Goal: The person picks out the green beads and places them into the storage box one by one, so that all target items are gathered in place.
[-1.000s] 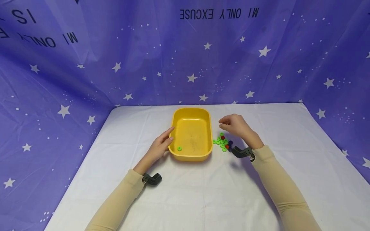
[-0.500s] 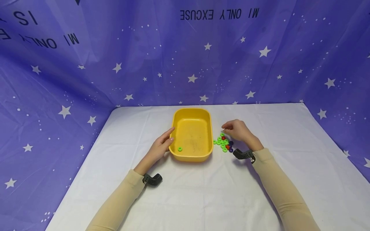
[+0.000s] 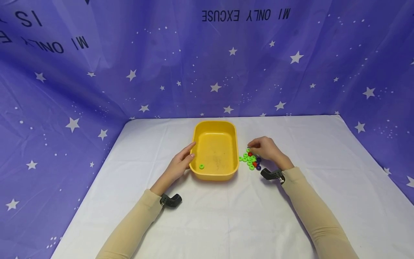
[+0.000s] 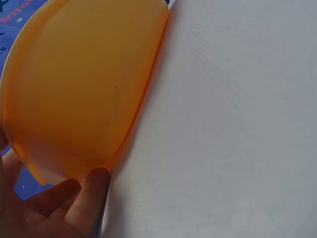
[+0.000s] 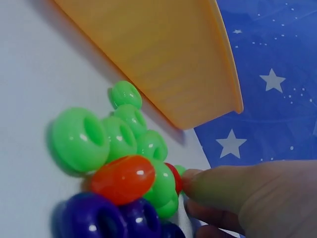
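Note:
A yellow plastic bin [image 3: 216, 149] holds one green ring bead [image 3: 201, 166] in its near left corner. My left hand [image 3: 176, 165] grips its left side, thumb and index finger over the rim and other fingers low on the outer wall [image 4: 74, 89]. To the bin's right lies a pile of green, red and dark blue ring beads [image 3: 249, 161]. My right hand [image 3: 265, 148] is at the pile's far end, thumb and index finger pinching a green bead [image 3: 248, 150]. In the right wrist view that bead is mostly hidden behind a fingertip, beside a red bead [image 5: 173, 177].
A white cloth [image 3: 207, 223] covers the table. Behind and along both sides hangs a purple curtain [image 3: 181, 61] with stars and lettering. Each wrist wears a black strap mount, one on the left [image 3: 171, 201] and one on the right [image 3: 271, 174].
My right hand has come down toward the near side and its fingertips have closed on a green bead at the pile's far end. My left hand and the bin stay put.

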Demonstrator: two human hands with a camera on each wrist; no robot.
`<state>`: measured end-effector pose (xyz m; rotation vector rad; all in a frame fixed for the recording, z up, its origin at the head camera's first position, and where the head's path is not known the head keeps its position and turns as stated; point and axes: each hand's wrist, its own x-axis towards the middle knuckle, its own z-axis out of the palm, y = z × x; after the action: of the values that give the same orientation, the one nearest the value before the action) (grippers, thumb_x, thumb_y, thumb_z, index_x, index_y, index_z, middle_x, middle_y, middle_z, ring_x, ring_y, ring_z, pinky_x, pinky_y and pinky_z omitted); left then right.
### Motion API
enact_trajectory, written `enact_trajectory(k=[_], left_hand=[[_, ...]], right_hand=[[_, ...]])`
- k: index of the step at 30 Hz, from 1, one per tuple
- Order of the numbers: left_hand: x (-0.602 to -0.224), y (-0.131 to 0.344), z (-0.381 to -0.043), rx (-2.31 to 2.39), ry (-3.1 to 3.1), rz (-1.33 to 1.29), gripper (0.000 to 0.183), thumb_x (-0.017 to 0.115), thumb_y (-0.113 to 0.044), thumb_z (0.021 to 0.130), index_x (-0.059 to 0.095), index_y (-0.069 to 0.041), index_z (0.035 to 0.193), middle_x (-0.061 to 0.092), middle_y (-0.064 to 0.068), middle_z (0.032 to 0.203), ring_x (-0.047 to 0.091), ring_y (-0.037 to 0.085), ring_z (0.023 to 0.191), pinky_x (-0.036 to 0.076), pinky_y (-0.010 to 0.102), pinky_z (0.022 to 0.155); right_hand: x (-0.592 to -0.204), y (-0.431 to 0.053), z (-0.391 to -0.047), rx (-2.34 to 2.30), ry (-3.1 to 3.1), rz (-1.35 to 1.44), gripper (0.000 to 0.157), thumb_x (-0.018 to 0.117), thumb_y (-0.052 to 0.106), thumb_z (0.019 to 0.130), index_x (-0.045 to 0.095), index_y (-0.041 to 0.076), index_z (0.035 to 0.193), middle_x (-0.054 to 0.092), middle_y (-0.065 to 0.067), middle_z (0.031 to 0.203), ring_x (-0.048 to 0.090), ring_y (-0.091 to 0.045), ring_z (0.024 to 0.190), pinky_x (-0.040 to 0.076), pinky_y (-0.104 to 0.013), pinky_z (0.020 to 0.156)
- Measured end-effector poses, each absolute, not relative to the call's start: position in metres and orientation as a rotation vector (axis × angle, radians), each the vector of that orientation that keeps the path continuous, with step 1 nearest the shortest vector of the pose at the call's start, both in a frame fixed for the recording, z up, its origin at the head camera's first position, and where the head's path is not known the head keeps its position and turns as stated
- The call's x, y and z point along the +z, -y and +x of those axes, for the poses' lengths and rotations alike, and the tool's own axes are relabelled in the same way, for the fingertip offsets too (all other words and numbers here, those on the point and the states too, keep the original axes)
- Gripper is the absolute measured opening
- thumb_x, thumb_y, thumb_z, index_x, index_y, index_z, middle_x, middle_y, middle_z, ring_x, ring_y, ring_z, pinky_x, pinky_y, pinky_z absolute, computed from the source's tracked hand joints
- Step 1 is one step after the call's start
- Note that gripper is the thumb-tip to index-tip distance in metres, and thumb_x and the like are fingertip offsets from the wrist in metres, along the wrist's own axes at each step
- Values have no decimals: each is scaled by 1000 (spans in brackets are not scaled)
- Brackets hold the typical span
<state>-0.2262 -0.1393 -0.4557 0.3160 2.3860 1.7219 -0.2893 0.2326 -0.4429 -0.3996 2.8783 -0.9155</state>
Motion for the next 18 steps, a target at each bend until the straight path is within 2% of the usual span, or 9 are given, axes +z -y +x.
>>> enact_trajectory(k=[11, 18], left_hand=[[-457, 139, -227, 1725, -2395, 327, 53, 46, -28, 109, 35, -27, 160, 36, 17, 164, 50, 37, 142, 61, 40, 98], [-457, 139, -226, 1721, -2397, 325, 53, 47, -29, 109, 35, -28, 160, 36, 17, 164, 50, 37, 142, 61, 41, 99]], right_hand=[[-446, -233, -290, -903, -2886, -472, 30, 71, 16, 91, 76, 3, 118, 76, -16, 108, 63, -23, 92, 57, -40, 88], [-446, -231, -289, -919, -2873, -498, 27, 72, 11, 91, 76, 4, 117, 75, -16, 107, 61, -22, 88, 56, -33, 81]])
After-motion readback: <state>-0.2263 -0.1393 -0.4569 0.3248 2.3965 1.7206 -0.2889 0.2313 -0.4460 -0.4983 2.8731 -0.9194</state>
